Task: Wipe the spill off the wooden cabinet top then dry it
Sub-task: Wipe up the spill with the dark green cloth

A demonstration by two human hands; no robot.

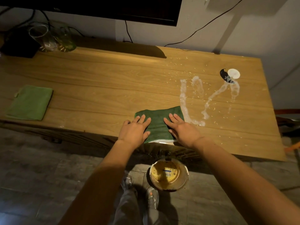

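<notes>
Dark green damp cloth (159, 124) at wooden counter (100, 88) front edge, left hand (135, 129) and right hand (182, 129) spread flat on it, white spill (184, 98) touching its right corner, cloth's near edge partly hidden.

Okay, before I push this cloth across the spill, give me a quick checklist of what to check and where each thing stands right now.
1. Both hands flat on the dark green wiping cloth: ok, left hand and right hand press it open-palmed.
2. Cloth beside the white foamy liquid spill: ok, its right edge meets the nearest streak.
3. Path free of objects: not ok, a small black object and round white disc sit at the spill's far end.
4. Scattered crumbs: not ok, uncleared.
5. Light green folded drying cloth: ok, on the wooden cabinet top.
6. Cloth dampness: cannot tell.
</notes>
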